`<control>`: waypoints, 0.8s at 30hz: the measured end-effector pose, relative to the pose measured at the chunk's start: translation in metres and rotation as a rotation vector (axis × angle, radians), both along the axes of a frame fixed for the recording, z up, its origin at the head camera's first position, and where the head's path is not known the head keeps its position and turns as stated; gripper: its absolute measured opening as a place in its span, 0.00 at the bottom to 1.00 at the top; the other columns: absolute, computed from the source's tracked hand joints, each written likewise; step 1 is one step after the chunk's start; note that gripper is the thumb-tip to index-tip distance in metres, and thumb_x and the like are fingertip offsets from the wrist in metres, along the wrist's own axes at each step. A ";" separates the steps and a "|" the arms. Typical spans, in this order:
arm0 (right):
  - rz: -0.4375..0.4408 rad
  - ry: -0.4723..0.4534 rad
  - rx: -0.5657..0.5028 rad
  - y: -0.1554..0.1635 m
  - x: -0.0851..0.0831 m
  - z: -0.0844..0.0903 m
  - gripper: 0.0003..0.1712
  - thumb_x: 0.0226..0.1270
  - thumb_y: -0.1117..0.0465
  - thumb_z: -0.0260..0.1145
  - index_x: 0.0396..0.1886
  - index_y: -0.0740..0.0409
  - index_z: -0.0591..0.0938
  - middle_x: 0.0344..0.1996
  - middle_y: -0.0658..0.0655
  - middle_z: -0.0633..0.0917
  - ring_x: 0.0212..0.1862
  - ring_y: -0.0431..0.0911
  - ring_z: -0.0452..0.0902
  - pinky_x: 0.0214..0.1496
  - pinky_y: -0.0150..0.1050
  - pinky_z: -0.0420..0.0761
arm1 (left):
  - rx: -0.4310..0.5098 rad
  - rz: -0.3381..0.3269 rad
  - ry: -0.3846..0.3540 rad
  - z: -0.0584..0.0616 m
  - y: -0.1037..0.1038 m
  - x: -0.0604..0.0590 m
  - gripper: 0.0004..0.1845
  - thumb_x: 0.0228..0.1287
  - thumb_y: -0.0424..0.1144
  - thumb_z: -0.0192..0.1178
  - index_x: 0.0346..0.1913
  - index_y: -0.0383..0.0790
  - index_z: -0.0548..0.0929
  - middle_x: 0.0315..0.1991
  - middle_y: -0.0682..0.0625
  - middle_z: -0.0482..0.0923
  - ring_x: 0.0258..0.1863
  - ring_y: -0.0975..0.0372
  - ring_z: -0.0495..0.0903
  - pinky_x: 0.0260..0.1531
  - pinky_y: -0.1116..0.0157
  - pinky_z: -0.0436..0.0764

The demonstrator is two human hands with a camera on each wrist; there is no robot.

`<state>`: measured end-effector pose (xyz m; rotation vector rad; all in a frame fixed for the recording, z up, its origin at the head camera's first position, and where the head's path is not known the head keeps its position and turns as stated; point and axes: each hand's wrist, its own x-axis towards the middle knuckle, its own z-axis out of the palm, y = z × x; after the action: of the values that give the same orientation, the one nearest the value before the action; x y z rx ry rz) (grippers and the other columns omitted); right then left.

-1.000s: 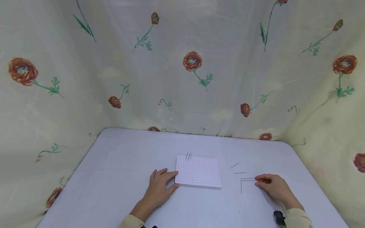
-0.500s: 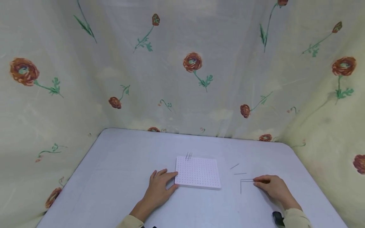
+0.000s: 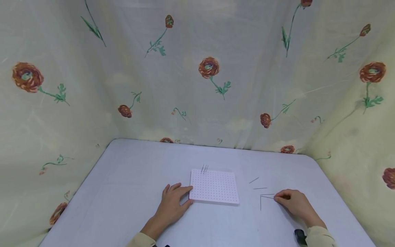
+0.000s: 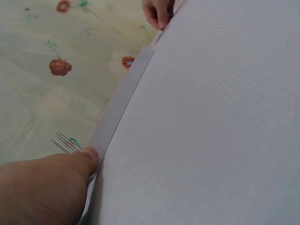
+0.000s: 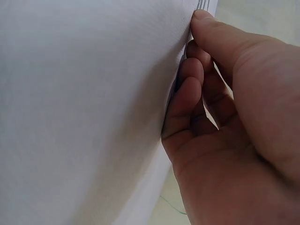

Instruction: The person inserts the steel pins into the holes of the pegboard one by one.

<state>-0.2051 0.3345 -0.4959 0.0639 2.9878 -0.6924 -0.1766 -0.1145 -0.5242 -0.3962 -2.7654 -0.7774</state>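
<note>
The white board with rows of small holes (image 3: 214, 187) lies on the table. Three thin dark pins (image 3: 204, 168) stand upright near its far left corner. My left hand (image 3: 172, 202) rests beside the board, index fingertip at its left edge and thumb at its near left corner. In the left wrist view the thumb (image 4: 89, 159) presses at the board's edge. Right of the board, my right hand (image 3: 293, 202) pinches the end of a thin dark pin (image 3: 267, 197) between thumb and index finger. A second pin (image 3: 266, 194) lies just behind it.
More loose pins lie right of the board: a slanted pin (image 3: 254, 180), a sideways pin (image 3: 260, 188) and one pointing toward me (image 3: 260, 204). The white table (image 3: 139, 171) is enclosed by a flowered curtain (image 3: 185, 85).
The pinched pin has swung from parallel with its neighbour to a slant, its right end nearer me. My right hand has shifted slightly left. The left hand and board stay put.
</note>
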 end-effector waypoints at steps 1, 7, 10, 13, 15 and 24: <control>0.010 0.004 0.007 0.000 0.000 -0.001 0.13 0.60 0.46 0.67 0.35 0.49 0.85 0.36 0.51 0.86 0.38 0.44 0.76 0.41 0.44 0.77 | 0.001 -0.001 0.001 0.000 0.000 0.000 0.25 0.57 0.54 0.64 0.59 0.57 0.77 0.55 0.59 0.80 0.65 0.53 0.68 0.67 0.40 0.53; 0.035 0.017 0.014 -0.001 0.000 -0.004 0.11 0.61 0.49 0.67 0.34 0.50 0.84 0.30 0.48 0.84 0.33 0.41 0.73 0.36 0.36 0.74 | 0.002 -0.004 0.003 -0.001 0.000 0.000 0.25 0.57 0.54 0.64 0.58 0.57 0.77 0.55 0.59 0.80 0.65 0.54 0.68 0.67 0.40 0.53; 0.030 0.019 0.011 -0.002 0.000 -0.002 0.11 0.60 0.50 0.67 0.34 0.51 0.84 0.31 0.49 0.84 0.34 0.42 0.73 0.37 0.38 0.75 | -0.003 -0.003 0.009 -0.001 0.000 -0.001 0.25 0.57 0.55 0.64 0.59 0.57 0.77 0.55 0.59 0.80 0.65 0.54 0.68 0.67 0.40 0.53; 0.024 0.006 0.015 -0.004 0.000 0.001 0.11 0.60 0.50 0.67 0.34 0.52 0.84 0.32 0.50 0.84 0.34 0.42 0.74 0.38 0.41 0.77 | -0.008 -0.003 0.014 0.000 0.000 -0.001 0.25 0.57 0.55 0.64 0.59 0.57 0.77 0.55 0.59 0.80 0.65 0.54 0.68 0.67 0.40 0.53; 0.030 -0.014 0.016 -0.006 0.001 0.003 0.11 0.61 0.52 0.67 0.35 0.54 0.84 0.31 0.50 0.84 0.34 0.43 0.73 0.37 0.40 0.76 | -0.009 -0.005 0.014 0.000 0.000 -0.001 0.25 0.57 0.55 0.64 0.59 0.57 0.76 0.56 0.59 0.80 0.65 0.54 0.68 0.67 0.40 0.53; 0.115 0.040 0.069 -0.015 -0.001 0.003 0.05 0.60 0.61 0.62 0.28 0.57 0.81 0.21 0.48 0.77 0.27 0.41 0.68 0.30 0.34 0.69 | -0.003 -0.008 0.016 -0.001 -0.001 -0.001 0.25 0.57 0.55 0.64 0.59 0.57 0.77 0.55 0.59 0.80 0.65 0.54 0.68 0.67 0.40 0.54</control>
<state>-0.2059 0.3199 -0.4926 -0.1189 3.0235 -0.5856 -0.1777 -0.1158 -0.5256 -0.4126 -2.7520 -0.7680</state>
